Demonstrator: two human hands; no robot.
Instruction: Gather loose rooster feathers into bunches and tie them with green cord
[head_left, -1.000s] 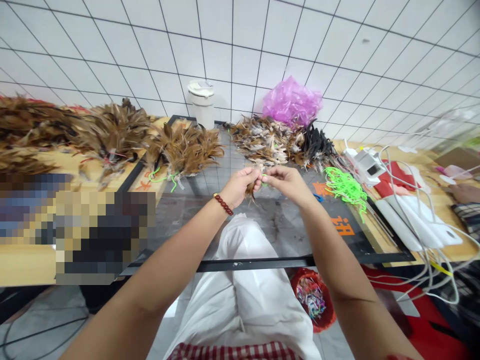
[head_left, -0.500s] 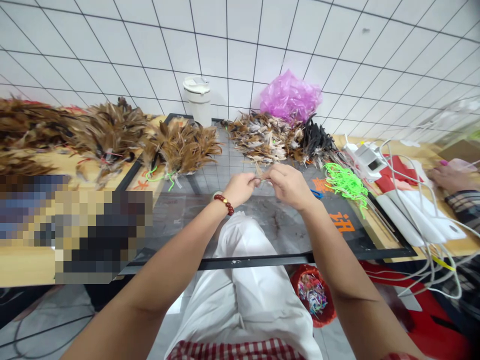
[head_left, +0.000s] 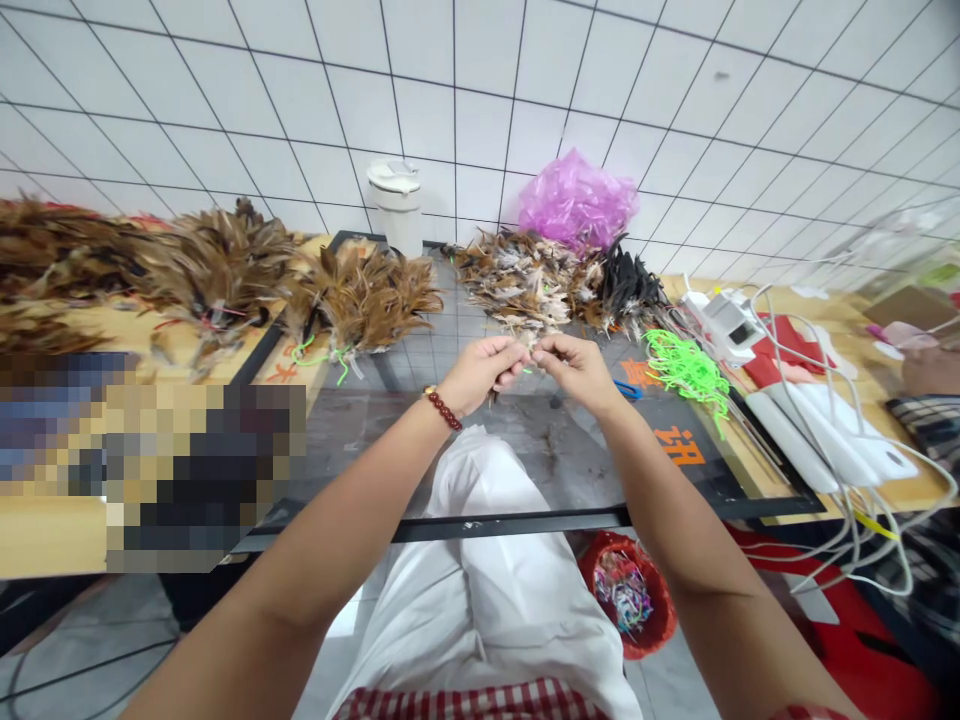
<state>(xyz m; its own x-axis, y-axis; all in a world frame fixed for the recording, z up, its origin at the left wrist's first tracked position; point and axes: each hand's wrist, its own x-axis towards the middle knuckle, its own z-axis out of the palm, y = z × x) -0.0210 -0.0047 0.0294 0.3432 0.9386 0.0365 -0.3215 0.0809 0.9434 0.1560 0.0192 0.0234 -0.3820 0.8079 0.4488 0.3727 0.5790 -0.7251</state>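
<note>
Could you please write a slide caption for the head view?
Left hand and right hand close together over a dark tabletop, near brown feathers and green cords.

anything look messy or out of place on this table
Mostly the white cables at the right: they loop loosely and spill over the front edge of the wooden table, which looks untidy. Dark smudges also mark the dark panel near the right hand. Nothing looks clearly broken.
</note>
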